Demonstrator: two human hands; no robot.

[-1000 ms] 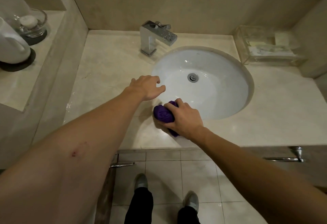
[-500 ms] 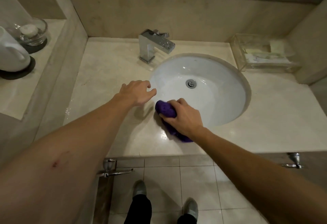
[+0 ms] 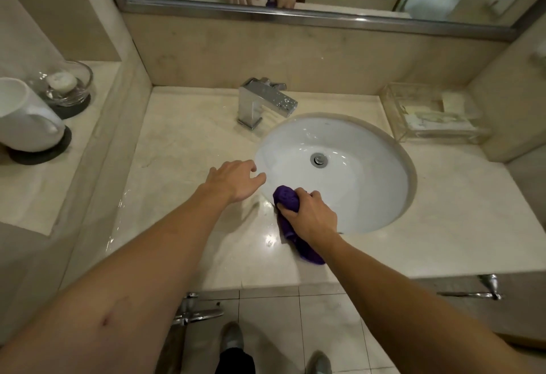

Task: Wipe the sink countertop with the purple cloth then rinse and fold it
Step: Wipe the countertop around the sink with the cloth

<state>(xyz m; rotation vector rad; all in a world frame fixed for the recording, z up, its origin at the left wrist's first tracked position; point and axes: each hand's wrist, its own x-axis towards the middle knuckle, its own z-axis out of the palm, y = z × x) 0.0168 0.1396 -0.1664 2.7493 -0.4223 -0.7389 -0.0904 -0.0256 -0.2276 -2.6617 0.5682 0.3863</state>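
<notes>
Right hand [image 3: 310, 215], gripping the purple cloth [image 3: 288, 199], has slid toward the basin rim along the wet bench [image 3: 183, 143], left hand [image 3: 236, 180] open, so wiping continues

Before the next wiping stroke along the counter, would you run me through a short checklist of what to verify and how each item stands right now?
1. Purple cloth gripped by the right hand: ok, bunched in the fist.
2. Cloth in contact with the countertop: ok, its tail lies on the front edge by the basin.
3. Left hand free and clear of the cloth: ok, open, fingers spread beside it.
4. Faucet off: ok, no stream visible.
5. Clear box out of the stroke path: ok, at the back right corner.
6. Counter fully wiped: cannot tell; wet sheen shows at the left front.
</notes>
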